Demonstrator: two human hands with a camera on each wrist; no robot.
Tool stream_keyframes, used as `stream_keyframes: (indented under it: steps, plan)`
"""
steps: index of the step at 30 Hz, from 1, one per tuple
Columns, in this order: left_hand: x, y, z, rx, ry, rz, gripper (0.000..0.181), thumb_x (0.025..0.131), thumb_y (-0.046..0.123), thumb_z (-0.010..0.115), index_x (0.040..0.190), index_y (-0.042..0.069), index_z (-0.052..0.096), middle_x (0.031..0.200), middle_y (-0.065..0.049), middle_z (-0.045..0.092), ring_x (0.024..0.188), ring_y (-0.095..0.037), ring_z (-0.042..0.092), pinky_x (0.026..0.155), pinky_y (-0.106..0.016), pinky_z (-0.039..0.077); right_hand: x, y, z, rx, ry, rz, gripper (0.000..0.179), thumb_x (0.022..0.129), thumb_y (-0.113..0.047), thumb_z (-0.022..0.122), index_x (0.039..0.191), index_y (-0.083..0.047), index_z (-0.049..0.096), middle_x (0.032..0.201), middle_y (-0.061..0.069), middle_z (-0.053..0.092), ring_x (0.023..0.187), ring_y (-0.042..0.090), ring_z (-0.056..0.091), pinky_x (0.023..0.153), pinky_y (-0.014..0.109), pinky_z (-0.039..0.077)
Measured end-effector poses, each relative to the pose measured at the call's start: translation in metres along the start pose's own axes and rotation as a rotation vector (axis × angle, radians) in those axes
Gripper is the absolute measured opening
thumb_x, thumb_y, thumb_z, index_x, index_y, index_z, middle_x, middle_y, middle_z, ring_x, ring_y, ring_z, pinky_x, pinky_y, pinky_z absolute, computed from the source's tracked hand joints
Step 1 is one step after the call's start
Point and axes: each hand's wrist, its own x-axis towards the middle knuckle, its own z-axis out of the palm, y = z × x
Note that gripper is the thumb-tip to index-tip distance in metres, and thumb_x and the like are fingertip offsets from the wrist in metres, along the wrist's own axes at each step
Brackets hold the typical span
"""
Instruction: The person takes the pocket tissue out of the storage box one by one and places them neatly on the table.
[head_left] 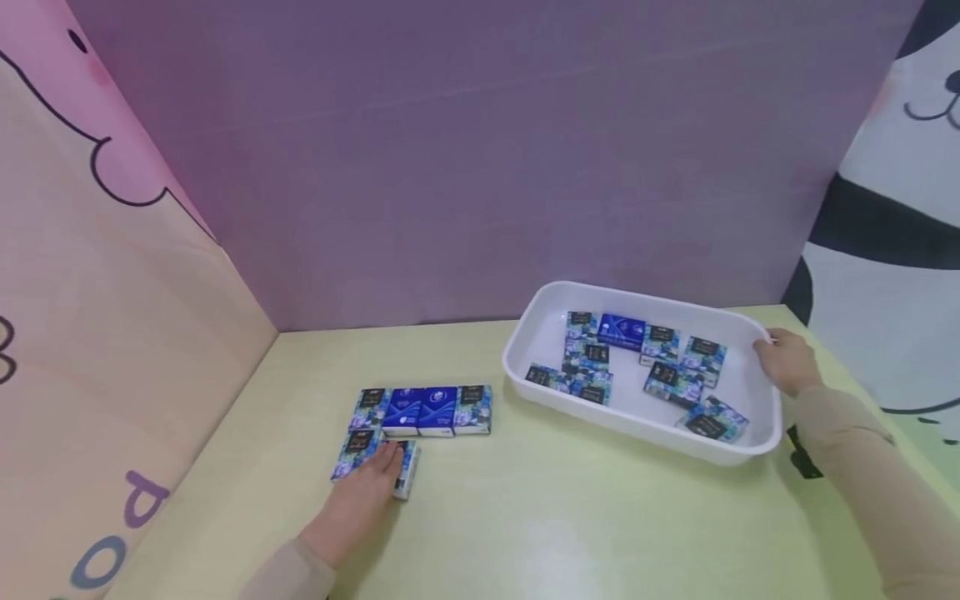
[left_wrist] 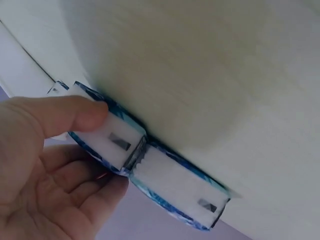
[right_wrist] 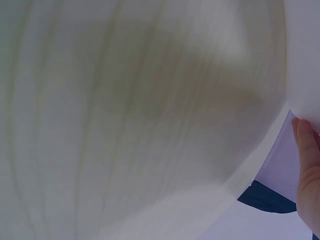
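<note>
My left hand [head_left: 360, 504] pinches a small floral tissue pack [head_left: 408, 471] on the table. In the left wrist view the thumb lies on one side of that pack [left_wrist: 112, 137] and the fingers on the other. A second floral pack [left_wrist: 180, 185] abuts it end to end. Just behind stands a row with two plain blue packs [head_left: 437, 408] between floral ones. Over at the right, my right hand [head_left: 789, 362] grips the right rim of a white plastic tray [head_left: 637, 427]. Several loose floral packs [head_left: 705, 358] and a blue one [head_left: 622, 331] lie inside it.
The pale yellow table [head_left: 570, 517] meets a purple back wall [head_left: 480, 167]. Printed cartoon panels stand at the left [head_left: 112, 333] and right [head_left: 885, 308]. A small dark patch [head_left: 802, 458] shows beside the right sleeve.
</note>
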Motion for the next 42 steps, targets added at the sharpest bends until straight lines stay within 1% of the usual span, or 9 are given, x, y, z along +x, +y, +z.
stream_keyframes:
  steps: [3, 7, 10, 14, 22, 28, 33, 38, 42]
  plan:
    - [0.000, -0.001, -0.001, -0.005, 0.026, -0.013, 0.047, 0.070, -0.021, 0.057, 0.116, -0.010, 0.057, 0.122, -0.026, 0.055, 0.112, -0.038, 0.054, 0.084, -0.040, 0.052, 0.001, 0.001, 0.002, -0.003, -0.001, 0.001, 0.053, 0.093, -0.021, 0.030, 0.125, 0.021, 0.035, 0.114, 0.042, 0.046, 0.096, 0.051, 0.052, 0.084, 0.057, 0.046]
    - [0.001, -0.003, 0.000, 0.021, 0.070, -0.011, 0.049, 0.066, -0.022, 0.060, 0.113, -0.009, 0.058, 0.120, -0.026, 0.056, 0.109, -0.038, 0.056, 0.072, -0.037, 0.056, 0.002, 0.002, 0.003, -0.003, 0.005, 0.002, 0.052, 0.093, -0.020, 0.030, 0.124, 0.021, 0.036, 0.112, 0.041, 0.047, 0.095, 0.051, 0.053, 0.083, 0.056, 0.046]
    - [0.002, -0.003, 0.001, 0.044, 0.103, -0.010, 0.048, 0.066, -0.021, 0.061, 0.112, -0.008, 0.060, 0.119, -0.025, 0.057, 0.106, -0.037, 0.058, 0.063, -0.034, 0.057, 0.001, 0.001, 0.003, -0.001, 0.005, 0.005, 0.052, 0.092, -0.020, 0.030, 0.123, 0.021, 0.037, 0.113, 0.042, 0.047, 0.096, 0.051, 0.052, 0.084, 0.057, 0.046]
    - [0.004, -0.003, 0.002, 0.047, 0.139, -0.015, 0.046, 0.066, -0.020, 0.062, 0.111, -0.008, 0.060, 0.118, -0.025, 0.058, 0.102, -0.037, 0.059, 0.058, -0.032, 0.056, 0.000, -0.001, 0.002, 0.002, -0.002, 0.015, 0.053, 0.093, -0.021, 0.029, 0.124, 0.021, 0.036, 0.115, 0.042, 0.045, 0.099, 0.052, 0.051, 0.086, 0.058, 0.044]
    - [0.006, -0.003, 0.004, 0.054, 0.163, -0.019, 0.045, 0.066, -0.018, 0.063, 0.110, -0.007, 0.061, 0.118, -0.024, 0.058, 0.103, -0.036, 0.059, 0.063, -0.033, 0.057, -0.001, -0.002, 0.001, 0.009, -0.018, 0.043, 0.054, 0.094, -0.022, 0.028, 0.127, 0.021, 0.033, 0.117, 0.042, 0.043, 0.100, 0.052, 0.050, 0.086, 0.058, 0.045]
    - [0.006, -0.004, 0.006, 0.027, 0.195, -0.028, 0.046, 0.066, -0.017, 0.064, 0.110, -0.007, 0.061, 0.117, -0.024, 0.058, 0.101, -0.036, 0.060, 0.065, -0.032, 0.057, 0.000, 0.000, 0.002, 0.010, -0.017, 0.021, 0.053, 0.094, -0.021, 0.028, 0.126, 0.021, 0.034, 0.115, 0.042, 0.045, 0.097, 0.051, 0.052, 0.083, 0.057, 0.047]
    - [0.007, -0.005, 0.007, 0.012, 0.196, -0.033, 0.048, 0.066, -0.017, 0.065, 0.113, -0.008, 0.060, 0.119, -0.025, 0.057, 0.102, -0.038, 0.059, 0.067, -0.033, 0.057, 0.001, -0.002, 0.001, 0.014, -0.021, 0.015, 0.053, 0.094, -0.021, 0.028, 0.126, 0.021, 0.033, 0.113, 0.042, 0.046, 0.095, 0.050, 0.053, 0.080, 0.056, 0.048]
    - [0.007, -0.004, 0.005, 0.008, 0.200, -0.028, 0.047, 0.067, -0.015, 0.066, 0.113, -0.008, 0.059, 0.120, -0.026, 0.056, 0.103, -0.038, 0.059, 0.069, -0.034, 0.057, 0.001, -0.005, 0.000, 0.017, -0.026, 0.035, 0.054, 0.094, -0.022, 0.028, 0.127, 0.021, 0.031, 0.116, 0.042, 0.043, 0.099, 0.051, 0.051, 0.085, 0.057, 0.046]
    - [0.010, 0.000, -0.002, -0.030, 0.168, -0.041, 0.047, 0.071, -0.003, 0.071, 0.116, -0.009, 0.058, 0.122, -0.025, 0.054, 0.106, -0.037, 0.058, 0.078, -0.038, 0.055, 0.001, -0.006, -0.001, 0.020, -0.030, 0.040, 0.055, 0.094, -0.022, 0.027, 0.128, 0.021, 0.030, 0.118, 0.042, 0.042, 0.102, 0.052, 0.049, 0.088, 0.058, 0.044]
